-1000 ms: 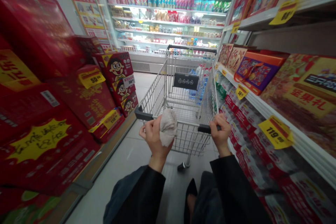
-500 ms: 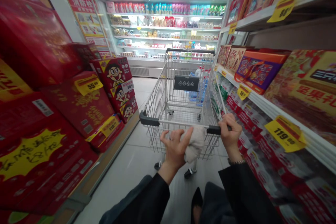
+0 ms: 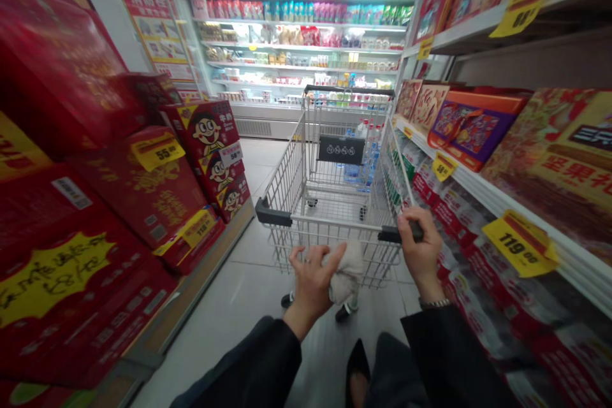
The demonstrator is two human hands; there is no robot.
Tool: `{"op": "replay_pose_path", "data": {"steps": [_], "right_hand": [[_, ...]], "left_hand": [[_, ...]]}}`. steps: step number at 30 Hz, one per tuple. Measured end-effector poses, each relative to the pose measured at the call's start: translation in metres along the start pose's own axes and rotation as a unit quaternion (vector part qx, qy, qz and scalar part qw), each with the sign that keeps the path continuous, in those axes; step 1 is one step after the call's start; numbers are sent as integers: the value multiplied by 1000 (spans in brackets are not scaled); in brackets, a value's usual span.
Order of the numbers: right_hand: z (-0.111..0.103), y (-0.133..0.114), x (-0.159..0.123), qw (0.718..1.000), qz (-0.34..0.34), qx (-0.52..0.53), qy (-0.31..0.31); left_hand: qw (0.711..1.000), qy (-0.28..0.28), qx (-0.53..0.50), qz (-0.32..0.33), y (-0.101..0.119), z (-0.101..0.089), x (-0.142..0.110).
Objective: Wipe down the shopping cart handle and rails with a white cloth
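A wire shopping cart with black corner pieces stands in front of me in the aisle. My right hand is wrapped round the black corner at the near right of its rim. My left hand holds a crumpled whitish cloth on its thumb side, just below and in front of the near rim bar. Part of the cloth is hidden behind the hand. A black sign panel hangs at the cart's far end.
Red gift boxes are stacked on a low platform at left. On the right, a shelf with boxes and yellow price tags runs close beside the cart. A lit refrigerated display spans the back. Bottled drinks stand beyond the cart.
My left hand with the cloth has moved slightly left and down, away from the cart's near rim bar. The right hand keeps its grip on the corner.
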State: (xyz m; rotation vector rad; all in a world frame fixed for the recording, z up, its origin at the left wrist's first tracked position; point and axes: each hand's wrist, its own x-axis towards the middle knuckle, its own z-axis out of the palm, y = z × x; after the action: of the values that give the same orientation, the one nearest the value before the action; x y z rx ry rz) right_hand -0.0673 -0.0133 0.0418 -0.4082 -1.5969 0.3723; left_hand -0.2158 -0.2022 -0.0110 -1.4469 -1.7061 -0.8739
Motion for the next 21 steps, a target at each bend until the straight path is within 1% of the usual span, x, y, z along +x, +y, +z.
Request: {"op": "replay_pose_path", "data": {"steps": [2,4,5,6,7,8,9,11,12,13,14,15,17,19,20,21], "right_hand": [[-4,-13,-14,997,-6,-61,52],[-4,-30,-34,990,-12,-90,110],[-3,-39,-46,992,-6,-74,101],[1,-48,-58,997,13,-39,71],[5,-57,-69,999,38,6,26],[11,-66,-81,996,70,48,-10],[18,-74,-91,990,104,84,-41],[31,-88,-107,969,156,148,-122],[37,-94,-113,956,184,173,-149],[42,-99,-117,944,216,189,-159],[45,-103,-119,936,250,195,-152],[47,-106,-119,931,283,189,-132],[45,-108,-115,933,320,146,-75],[39,-105,-105,948,303,90,-38],[35,-102,-99,957,282,68,-29],[30,-97,-93,965,256,51,-18]], "left_hand": [[999,20,-11,-42,-7,-5,0],[992,78,-25,-94,-11,-7,1],[985,116,-36,-125,-11,-6,0],[974,152,-50,-158,-11,-5,0],[964,179,-66,-187,-9,-2,-2],[955,194,-87,-207,-5,0,-4],[951,194,-108,-215,-1,3,-7],[954,166,-146,-202,9,9,-11],[957,144,-164,-191,15,10,-12],[958,117,-186,-182,20,10,-12],[958,86,-212,-171,25,8,-10],[957,50,-241,-157,28,4,-8],[946,-27,-301,-120,31,-8,-2],[920,-104,-367,-90,28,-25,4],[908,-126,-389,-87,24,-33,7],[905,-128,-395,-94,19,-41,9]]}}
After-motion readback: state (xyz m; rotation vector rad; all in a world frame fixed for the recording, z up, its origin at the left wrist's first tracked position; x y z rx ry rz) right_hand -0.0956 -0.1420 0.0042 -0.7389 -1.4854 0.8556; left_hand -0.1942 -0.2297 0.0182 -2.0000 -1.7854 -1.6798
